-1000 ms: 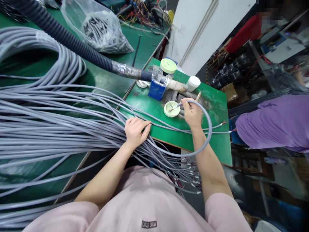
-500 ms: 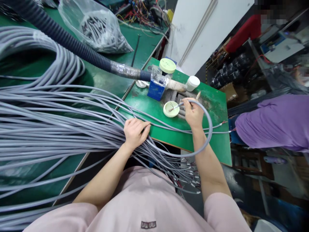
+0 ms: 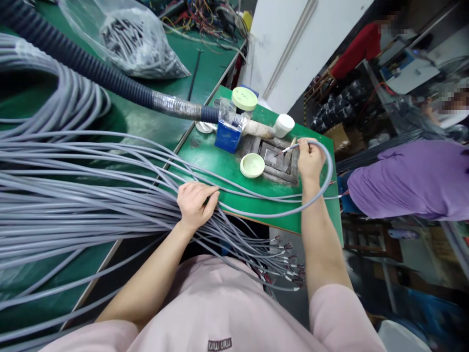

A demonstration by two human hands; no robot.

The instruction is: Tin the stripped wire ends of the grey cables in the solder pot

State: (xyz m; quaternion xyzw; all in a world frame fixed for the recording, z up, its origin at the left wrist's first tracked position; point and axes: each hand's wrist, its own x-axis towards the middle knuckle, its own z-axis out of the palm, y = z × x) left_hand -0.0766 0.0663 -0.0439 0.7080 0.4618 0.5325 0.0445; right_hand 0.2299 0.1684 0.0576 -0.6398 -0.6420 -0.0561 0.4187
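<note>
In my right hand is a grey cable, pinched close to its stripped end. From there the cable bends in a wide loop back toward my left hand. Its bare wire tips hang over a square metal pot with a silvery surface, set in a dirty frame; whether they touch it I cannot tell. A small pale-green dish sits just left of the pot. My left hand lies closed over a thick bundle of grey cables, its thumb and forefinger together at the held cable; its other fingers are partly hidden.
A black corrugated hose leads to a blue box behind the dish. White cup and green-lidded jar stand at the back. A bag of cable pieces lies upper left. A person in purple is at the right.
My right hand has moved right and slightly up, taking the wire tips from the pale-green dish to over the metal pot. The left hand stays on the bundle; the view has shifted slightly.
</note>
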